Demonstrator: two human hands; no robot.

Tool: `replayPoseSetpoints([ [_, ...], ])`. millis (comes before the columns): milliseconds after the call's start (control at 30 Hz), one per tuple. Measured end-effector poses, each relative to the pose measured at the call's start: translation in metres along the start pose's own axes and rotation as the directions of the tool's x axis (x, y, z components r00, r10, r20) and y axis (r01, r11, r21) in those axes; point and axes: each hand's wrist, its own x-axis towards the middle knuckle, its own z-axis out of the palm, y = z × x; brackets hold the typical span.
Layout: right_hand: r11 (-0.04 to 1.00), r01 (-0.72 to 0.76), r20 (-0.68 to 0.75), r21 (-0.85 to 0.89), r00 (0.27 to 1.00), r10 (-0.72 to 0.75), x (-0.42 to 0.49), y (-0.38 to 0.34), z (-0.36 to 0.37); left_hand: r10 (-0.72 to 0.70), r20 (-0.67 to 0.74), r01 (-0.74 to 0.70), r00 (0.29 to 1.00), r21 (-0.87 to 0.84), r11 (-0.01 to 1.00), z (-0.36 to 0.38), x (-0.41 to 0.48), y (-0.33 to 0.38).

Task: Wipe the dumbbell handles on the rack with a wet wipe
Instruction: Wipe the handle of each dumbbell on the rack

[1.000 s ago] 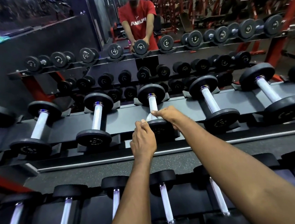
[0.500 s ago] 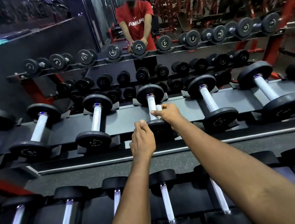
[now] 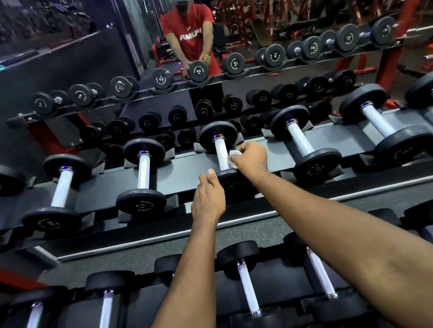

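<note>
Dumbbells on the near shelf (image 3: 139,309) show five shiny handles. Past them, the left hand (image 3: 207,196) sits curled by the near end of the middle dumbbell (image 3: 218,137); I cannot tell if it holds anything. The right hand (image 3: 249,158) pinches the one wet wipe (image 3: 234,157) against that dumbbell's handle (image 3: 221,153). I think the wiping step is on now. Next, rub along the handle, then move on; this shelf has seven dumbbells.

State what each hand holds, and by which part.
Right hand pinches the wipe by its bunched middle, at the dumbbell handle. Left hand curls by the near weight; its hold cannot be told.
</note>
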Motion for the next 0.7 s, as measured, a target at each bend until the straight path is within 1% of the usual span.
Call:
replayPoseSetpoints([
  [100,0.999,0.007,-0.129,0.046,0.992,-0.001,-0.014,0.000,-0.007,0.044,-0.030,-0.041,0.999,0.083,0.996,-0.005,-0.002,-0.004],
  [167,0.994,-0.015,-0.141,0.107,0.990,0.030,-0.017,0.003,-0.012,0.071,-0.095,-0.061,0.993,0.106,0.993,-0.010,-0.006,-0.005],
  [233,0.983,-0.028,-0.117,0.180,0.992,0.050,-0.018,0.004,-0.022,0.109,-0.187,-0.088,0.976,0.113,0.990,-0.015,-0.010,-0.003],
  [333,0.985,-0.018,-0.118,0.172,0.992,0.039,-0.021,0.011,-0.042,0.176,-0.264,-0.147,0.948,0.123,0.981,-0.022,-0.017,0.006],
  [533,0.942,-0.054,0.026,0.332,0.999,0.048,-0.030,0.024,-0.087,0.301,-0.297,-0.276,0.906,0.123,0.953,-0.019,-0.031,0.038],
  [700,0.938,-0.047,0.089,0.344,0.996,0.017,-0.026,0.038,-0.134,0.351,-0.277,-0.314,0.895,0.168,0.934,0.008,-0.046,0.068],
])
